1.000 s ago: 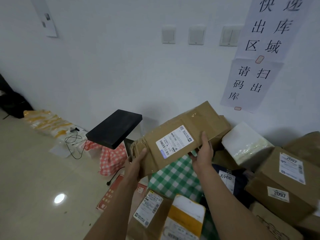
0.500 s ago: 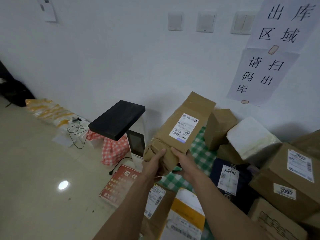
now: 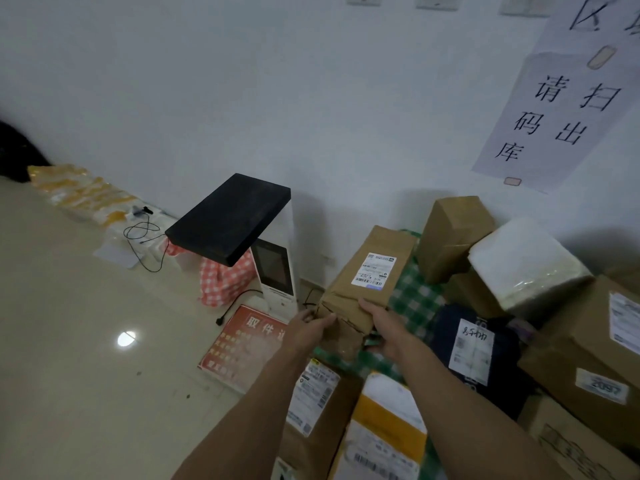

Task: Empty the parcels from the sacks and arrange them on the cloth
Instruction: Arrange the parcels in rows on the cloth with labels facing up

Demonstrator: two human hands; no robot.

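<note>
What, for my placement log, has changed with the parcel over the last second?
The brown paper-wrapped parcel with a white label turned end-on and came down toward the green checked cloth; the left hand and right hand slid from its sides to grip its near end. Surrounding boxes stayed put.

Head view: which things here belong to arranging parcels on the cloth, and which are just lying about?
Job: brown parcel, green checked cloth, white parcel, dark blue parcel.
Lying about: black-topped device, red floor sign, red checked cloth, wall notice.
</note>
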